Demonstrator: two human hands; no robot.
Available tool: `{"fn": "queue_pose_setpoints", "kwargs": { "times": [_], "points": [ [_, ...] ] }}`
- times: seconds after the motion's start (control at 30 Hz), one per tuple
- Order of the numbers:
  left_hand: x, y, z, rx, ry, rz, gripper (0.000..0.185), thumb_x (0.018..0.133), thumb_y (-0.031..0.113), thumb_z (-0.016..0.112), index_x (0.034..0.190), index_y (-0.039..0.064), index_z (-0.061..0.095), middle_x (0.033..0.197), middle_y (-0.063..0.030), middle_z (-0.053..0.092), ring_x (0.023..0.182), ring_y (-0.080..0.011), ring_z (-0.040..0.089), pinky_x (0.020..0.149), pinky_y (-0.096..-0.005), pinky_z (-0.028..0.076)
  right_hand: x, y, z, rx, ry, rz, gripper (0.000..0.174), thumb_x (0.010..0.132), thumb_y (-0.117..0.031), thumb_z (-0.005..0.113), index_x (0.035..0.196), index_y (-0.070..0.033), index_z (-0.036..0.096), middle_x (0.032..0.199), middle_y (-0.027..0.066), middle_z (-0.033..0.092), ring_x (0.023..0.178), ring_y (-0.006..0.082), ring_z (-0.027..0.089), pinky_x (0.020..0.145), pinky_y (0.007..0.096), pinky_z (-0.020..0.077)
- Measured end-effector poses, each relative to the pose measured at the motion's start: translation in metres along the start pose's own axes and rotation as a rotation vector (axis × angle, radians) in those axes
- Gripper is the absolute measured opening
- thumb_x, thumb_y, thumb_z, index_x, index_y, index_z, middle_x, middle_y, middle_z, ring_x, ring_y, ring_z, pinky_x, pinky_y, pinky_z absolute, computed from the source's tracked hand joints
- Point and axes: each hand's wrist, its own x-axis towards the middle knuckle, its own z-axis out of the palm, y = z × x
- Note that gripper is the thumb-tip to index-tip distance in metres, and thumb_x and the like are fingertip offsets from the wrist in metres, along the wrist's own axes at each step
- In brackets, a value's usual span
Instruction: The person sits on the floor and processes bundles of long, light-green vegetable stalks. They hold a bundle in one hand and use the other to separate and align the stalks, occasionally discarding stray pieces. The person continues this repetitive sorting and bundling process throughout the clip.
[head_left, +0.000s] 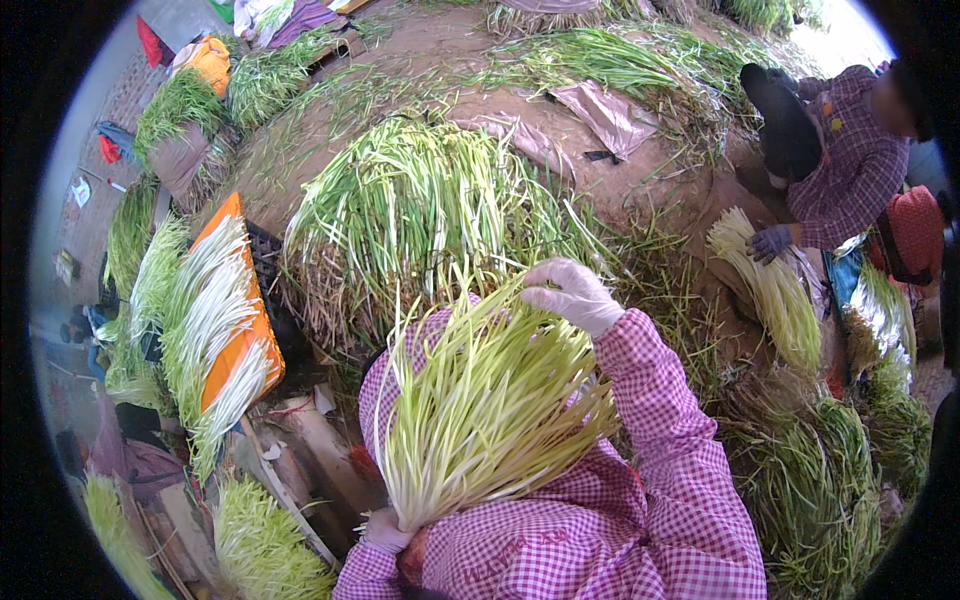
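My left hand (386, 531), in a whitish glove, is closed around the white stem ends of a loose bunch of yellow-green garlic chives or similar leaf vegetable (480, 405). From that grip the leaves fan up and to the right across my lap, over my pink checked clothing (540, 540). At the upper tips of the bunch is my gloved right hand (570, 296), its fingers curved and the fingertips against some leaves. Whether it pinches any, I cannot tell. Just beyond lies a large heap of the same kind of greens (420, 202), with brown, dry matter at its near side.
To the left, an orange board (234, 352) carries white-stemmed bunches (217, 300). More greens (274, 544) lie at lower left, and a heap (806, 487) at lower right. On the right a seated co-worker (847, 165) has a gloved hand on another bunch (772, 292). Cloths (604, 116) lie on the soil.
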Motion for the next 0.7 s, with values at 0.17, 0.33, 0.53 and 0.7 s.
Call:
{"fn": "queue_pose_setpoints", "kwargs": {
  "times": [0.17,0.33,0.53,0.7],
  "points": [
    [0.001,-0.003,-0.001,0.035,0.006,0.053,0.043,0.079,0.041,0.069,0.111,0.013,0.068,0.103,-0.0138,0.069,0.096,-0.0253,0.067,0.082,-0.0326,0.051,0.008,0.008,0.027,0.688,-0.168,0.268,0.03,0.085,-0.023,0.071,0.106,-0.001,0.068,0.098,0.0076,0.068,0.089,0.0149,0.061,0.083,0.0288,0.048],
    [-0.001,-0.007,0.0,0.039,0.031,0.096,0.044,0.079,0.041,0.069,0.113,0.012,0.067,0.103,-0.0128,0.07,0.094,-0.0264,0.067,0.081,-0.0329,0.052,0.015,0.005,0.038,0.808,-0.135,0.247,0.021,0.087,-0.013,0.069,0.103,0.0,0.069,0.091,0.0043,0.067,0.08,0.0111,0.06,0.072,0.0255,0.0501],
    [0.003,-0.017,0.003,0.099,0.024,0.167,0.045,0.08,0.043,0.066,0.114,0.014,0.066,0.101,-0.0135,0.069,0.091,-0.0301,0.067,0.08,-0.0352,0.052,0.005,0.02,0.03,-0.257,0.034,-0.281,0.008,0.08,-0.01,0.067,0.086,-0.014,0.071,0.082,0.0046,0.066,0.083,0.0235,0.063,0.089,0.0379,0.0478],
    [0.005,-0.008,-0.001,0.151,0.013,0.185,0.045,0.079,0.049,0.065,0.112,0.018,0.066,0.099,-0.0151,0.069,0.088,-0.0339,0.066,0.077,-0.0388,0.053,0.007,0.033,0.027,-0.641,-0.015,-0.299,0.008,0.079,-0.008,0.061,0.078,-0.013,0.067,0.079,0.0031,0.064,0.086,0.0214,0.062,0.098,0.0408,0.0426]
  ]
}}
